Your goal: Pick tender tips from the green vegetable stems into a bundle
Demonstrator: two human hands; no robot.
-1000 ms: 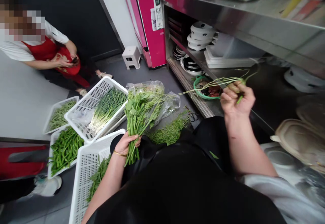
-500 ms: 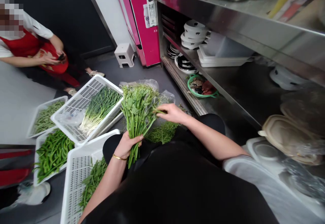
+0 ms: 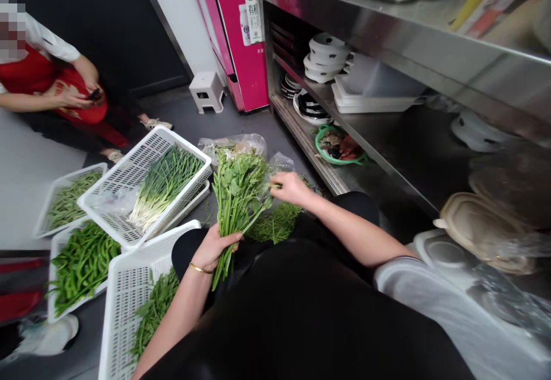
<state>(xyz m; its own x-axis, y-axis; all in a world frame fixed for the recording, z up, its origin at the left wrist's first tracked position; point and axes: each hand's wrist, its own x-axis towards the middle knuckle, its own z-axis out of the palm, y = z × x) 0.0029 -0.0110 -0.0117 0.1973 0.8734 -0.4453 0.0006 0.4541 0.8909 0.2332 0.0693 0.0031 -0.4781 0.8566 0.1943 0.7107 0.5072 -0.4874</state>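
My left hand [image 3: 217, 246], with a gold bangle at the wrist, is closed round the lower stems of a bunch of leafy greens [image 3: 241, 179]. The bunch stands upright and fans out at the top. Just right of its leaves, my right hand [image 3: 291, 189] is closed in a pinch on a small green sprig [image 3: 276, 185]. Under that hand lies a heap of thin green trimmings [image 3: 275, 223]. By my left forearm, a white basket [image 3: 123, 271] holds more leafy greens [image 3: 157, 305].
Left are baskets of spring onions [image 3: 166, 182], green peppers [image 3: 84, 265] and green beans [image 3: 75, 196]. A person [image 3: 51, 81] in a red apron holds a phone. Steel shelving [image 3: 387, 41] runs along my right, with a green colander [image 3: 340, 146] low down. A white stool [image 3: 206, 91] stands ahead.
My right hand has moved slightly right, away from the bunch, with the sprig in its fingers. The bunch leans a little more to the right. The whole view has shifted slightly.
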